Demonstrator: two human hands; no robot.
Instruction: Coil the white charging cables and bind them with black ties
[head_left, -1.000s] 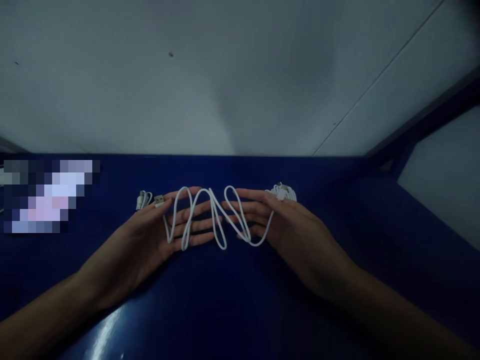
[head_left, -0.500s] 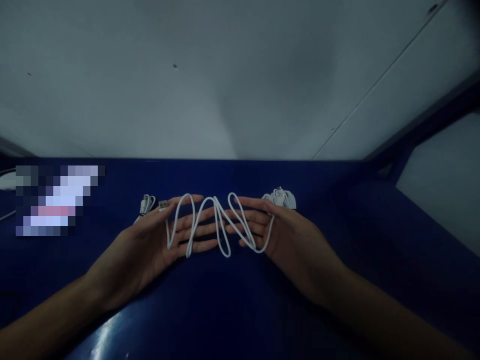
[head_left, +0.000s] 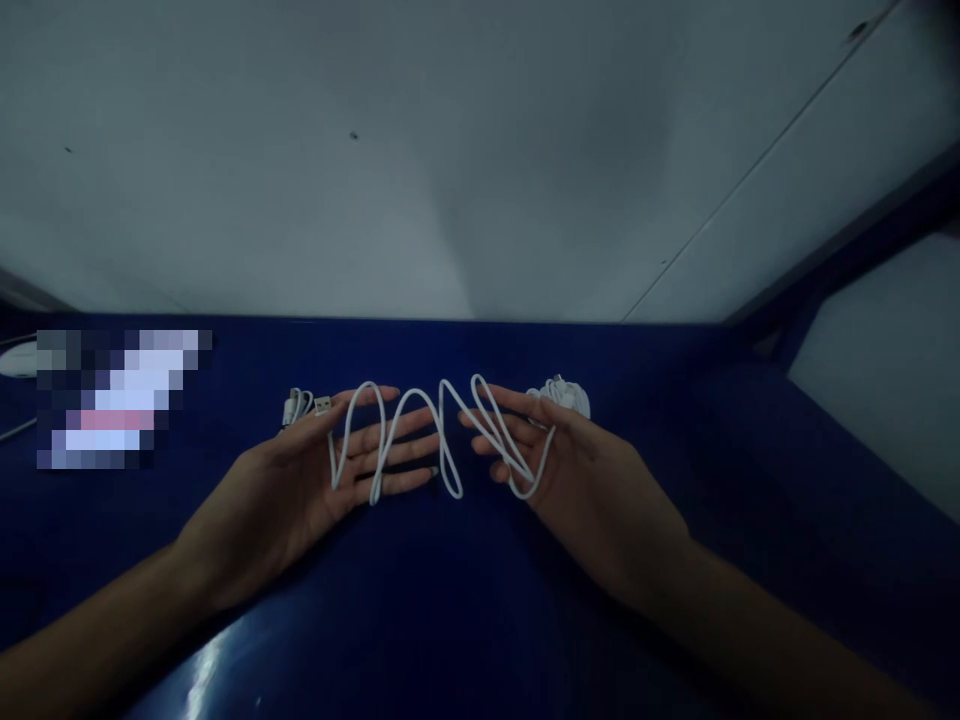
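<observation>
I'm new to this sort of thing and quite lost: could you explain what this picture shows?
There is no machine here. A camera on a person's head looks forward and down at their own bare left hand and right hand. Between them the hands hold a white USB cable, looped in a zigzag across the fingers; its metal plug sticks up by the left thumb. Below is a blue table. Beyond the left hand lies a smaller coiled cable, beyond the right a white cable bundle. The patch at left is pixelated, so I cannot tell what it shows.
</observation>
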